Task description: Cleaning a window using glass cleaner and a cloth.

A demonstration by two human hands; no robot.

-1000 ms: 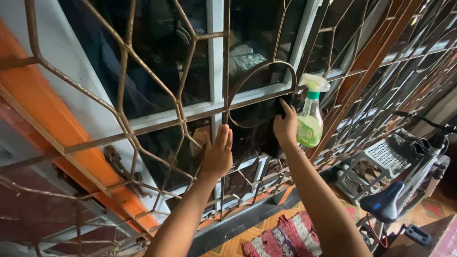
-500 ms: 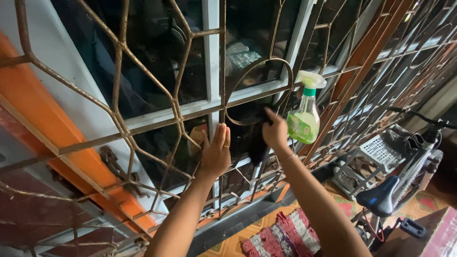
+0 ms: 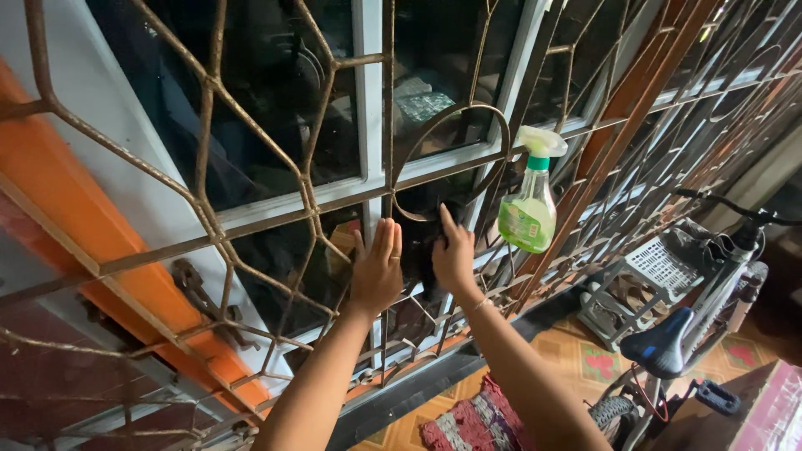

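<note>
Rusty window grille (image 3: 209, 125) — right hand (image 3: 453, 255) presses dark cloth (image 3: 422, 242), left hand (image 3: 376, 271) beside

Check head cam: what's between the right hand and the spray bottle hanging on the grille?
In the head view, only rusty grille bars and dark window glass separate the right hand from the spray bottle; nothing else.

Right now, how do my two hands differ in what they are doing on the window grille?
The left hand lies flat and open, fingers together pointing up, against the grille; the right hand presses a dark cloth through the bars onto the glass. The left hand holds nothing; the right hand holds the cloth. The left hand sits left of the white frame post; the right hand sits nearer the hanging spray bottle. Both are raised at about the same height.
</note>
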